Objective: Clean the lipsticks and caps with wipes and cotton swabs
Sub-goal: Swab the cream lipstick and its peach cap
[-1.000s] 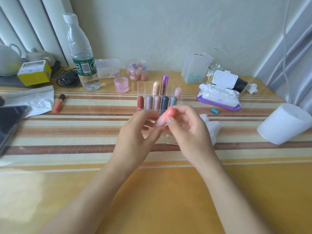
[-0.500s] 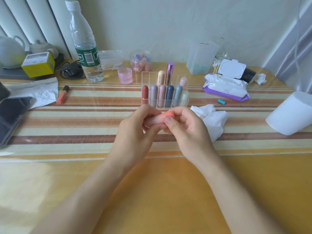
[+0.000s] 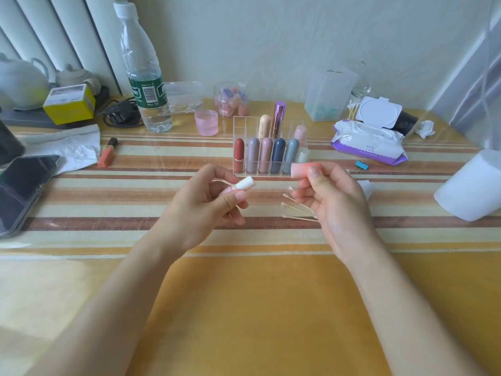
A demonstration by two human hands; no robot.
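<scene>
The yellow table (image 3: 257, 308) spreads wide and bare between my forearms and its near edge; that is my free room. Farther out, the striped band is crowded along the wall. A white paper roll (image 3: 471, 185) lies near the right edge, a dark phone (image 3: 24, 188) lies at the left edge, and a water bottle (image 3: 145, 85) stands upright at the back left. The wipes pack (image 3: 368, 142) sits back right with its lid flipped up.

In the middle stands a clear acrylic organiser (image 3: 238, 123). Its front row holds six capped lipsticks upright: red, mauve, pink, dark blue, grey-blue and pale white. Behind them stand a beige one, a metallic purple one and a pale pink one. A clear jar (image 3: 230, 100) behind it holds pink and purple pieces, and a small pink jar (image 3: 206, 122) sits just beside it.

My left hand (image 3: 206, 202) has its fingers curled round the lipstick (image 3: 244, 183), whose white end points up and to the right. My right hand (image 3: 333, 202) pinches the coral cap (image 3: 301, 169) between thumb and fingers. Cap and lipstick are apart, both held above the stripes just in front of the organiser. Cotton swabs (image 3: 298, 207) lie fanned on the table under my right fingers, and a blue binder clip (image 3: 362, 166) lies near the wipes pack
</scene>
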